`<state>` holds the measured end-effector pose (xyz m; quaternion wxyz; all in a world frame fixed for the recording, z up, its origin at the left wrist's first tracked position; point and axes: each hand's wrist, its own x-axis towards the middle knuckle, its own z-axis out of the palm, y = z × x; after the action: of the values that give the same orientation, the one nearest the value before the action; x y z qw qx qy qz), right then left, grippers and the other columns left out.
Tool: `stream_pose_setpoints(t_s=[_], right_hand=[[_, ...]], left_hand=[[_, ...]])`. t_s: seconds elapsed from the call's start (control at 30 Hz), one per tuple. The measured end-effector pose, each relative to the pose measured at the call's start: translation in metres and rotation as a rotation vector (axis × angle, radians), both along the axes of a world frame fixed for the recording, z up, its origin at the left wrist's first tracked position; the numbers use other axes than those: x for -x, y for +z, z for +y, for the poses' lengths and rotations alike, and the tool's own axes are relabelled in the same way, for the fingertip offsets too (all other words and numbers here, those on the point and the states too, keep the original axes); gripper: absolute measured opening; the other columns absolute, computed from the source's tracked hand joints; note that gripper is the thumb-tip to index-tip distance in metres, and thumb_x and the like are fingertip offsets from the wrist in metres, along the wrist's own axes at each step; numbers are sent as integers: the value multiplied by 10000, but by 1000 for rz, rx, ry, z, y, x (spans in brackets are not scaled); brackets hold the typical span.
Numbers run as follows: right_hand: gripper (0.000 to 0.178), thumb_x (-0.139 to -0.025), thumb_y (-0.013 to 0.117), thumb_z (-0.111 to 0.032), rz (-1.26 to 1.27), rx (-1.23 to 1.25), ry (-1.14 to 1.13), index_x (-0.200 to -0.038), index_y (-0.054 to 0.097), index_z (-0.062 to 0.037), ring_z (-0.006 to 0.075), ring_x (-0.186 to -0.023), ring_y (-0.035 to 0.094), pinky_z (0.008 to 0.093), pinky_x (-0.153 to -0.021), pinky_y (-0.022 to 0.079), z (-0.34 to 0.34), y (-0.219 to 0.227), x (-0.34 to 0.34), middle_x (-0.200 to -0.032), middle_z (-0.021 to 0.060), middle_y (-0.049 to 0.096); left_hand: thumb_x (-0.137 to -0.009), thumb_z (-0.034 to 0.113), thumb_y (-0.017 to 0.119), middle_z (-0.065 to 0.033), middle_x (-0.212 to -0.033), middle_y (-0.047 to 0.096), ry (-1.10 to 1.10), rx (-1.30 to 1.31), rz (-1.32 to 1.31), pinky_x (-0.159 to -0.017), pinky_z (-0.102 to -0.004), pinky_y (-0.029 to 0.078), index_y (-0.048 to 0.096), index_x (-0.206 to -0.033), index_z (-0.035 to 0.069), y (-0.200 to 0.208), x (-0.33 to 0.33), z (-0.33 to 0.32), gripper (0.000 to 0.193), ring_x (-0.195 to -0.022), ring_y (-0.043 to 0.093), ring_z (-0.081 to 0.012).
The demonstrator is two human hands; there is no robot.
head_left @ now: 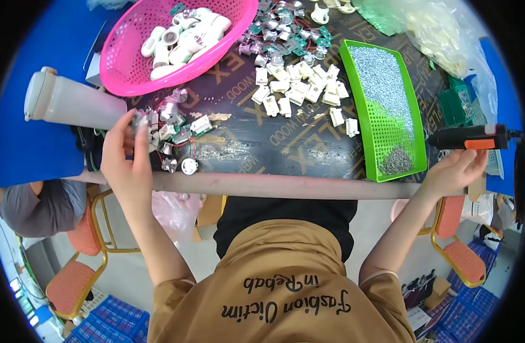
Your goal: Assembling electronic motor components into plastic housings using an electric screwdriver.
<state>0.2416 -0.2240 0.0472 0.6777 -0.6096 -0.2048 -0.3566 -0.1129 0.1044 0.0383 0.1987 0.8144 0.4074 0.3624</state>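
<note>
My left hand [125, 151] is at the left of the table, its thumb and fingers closed around a small lamp part [141, 121] with a shiny surface, partly hidden by the fingertips. Right beside it lies a pile of lamp assemblies [170, 130]: silvery reflectors, green circuit boards, red wires and white housings. At the right edge, my right hand [455, 171] grips a black electric screwdriver [465, 137] from below, near its orange switch. The tool lies level, its tip toward the green tray [359, 108], which holds many small silver screws [382, 71].
Behind stands a pink basket [122, 80] of white housings. White battery-box-like parts [299, 86] and wired reflectors [285, 31] lie mid-table. A whitish jug [74, 100] is tipped at the left. Plastic bags [439, 34] and a green box [455, 106] are at the right.
</note>
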Motion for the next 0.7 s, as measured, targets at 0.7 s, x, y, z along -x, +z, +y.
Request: stream_pose_setpoints(t_s=[0.7], right_hand=[[134,-820,617,-58,-347,1660,408,-949,647,-41,309,-911,664,448,-821,485,200,5,-3,-875,136,686]], left_hand=[[-865,270,696,-136,-1409,489,-134,-315,566,-1143,-558,193,592,-1303,140,-11,-33,-24,469,-1339,399,-331]])
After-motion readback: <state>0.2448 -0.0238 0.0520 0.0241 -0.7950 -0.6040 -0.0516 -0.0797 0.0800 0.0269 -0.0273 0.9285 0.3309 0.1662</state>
